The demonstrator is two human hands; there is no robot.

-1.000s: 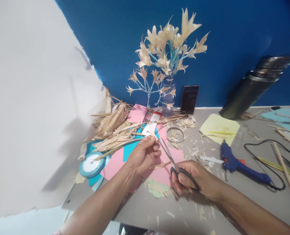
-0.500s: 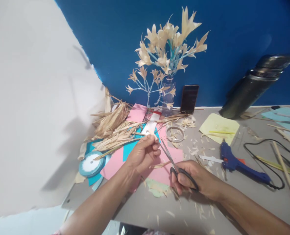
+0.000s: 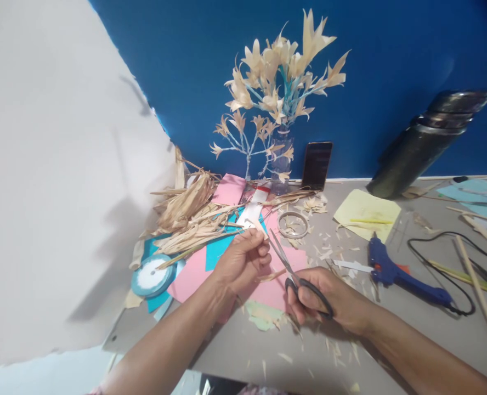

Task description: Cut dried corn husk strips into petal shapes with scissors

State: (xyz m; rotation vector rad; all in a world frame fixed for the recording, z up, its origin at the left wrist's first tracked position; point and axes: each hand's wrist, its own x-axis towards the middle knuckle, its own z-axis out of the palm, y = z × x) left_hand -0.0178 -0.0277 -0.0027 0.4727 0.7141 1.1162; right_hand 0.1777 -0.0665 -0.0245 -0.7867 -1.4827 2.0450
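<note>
My right hand (image 3: 320,299) grips a pair of black-handled scissors (image 3: 283,258), fingers through the loops. The blades point up and left, slightly apart, with their tips close to my left fingertips. My left hand (image 3: 243,255) is closed in a pinch on a small pale piece of dried husk (image 3: 263,229), mostly hidden by the fingers. Beneath both hands lie pink paper sheets (image 3: 190,274) and a scrap of light green paper (image 3: 264,315). Dried husks (image 3: 186,211) are heaped to the left of my left hand, over teal paper (image 3: 216,252).
A blue ribbon spool (image 3: 153,274) lies at left. Behind stand husk flowers (image 3: 272,60) in a clear bottle (image 3: 282,156), a phone (image 3: 316,164) and a leaning dark flask (image 3: 426,145). Tape roll (image 3: 293,236), yellow paper (image 3: 364,206), blue glue gun (image 3: 403,280) and cuttings (image 3: 338,351) lie around.
The whole view has shifted very slightly. Both hands keep nearly the same pose, with the scissors still beside the left fingertips.
</note>
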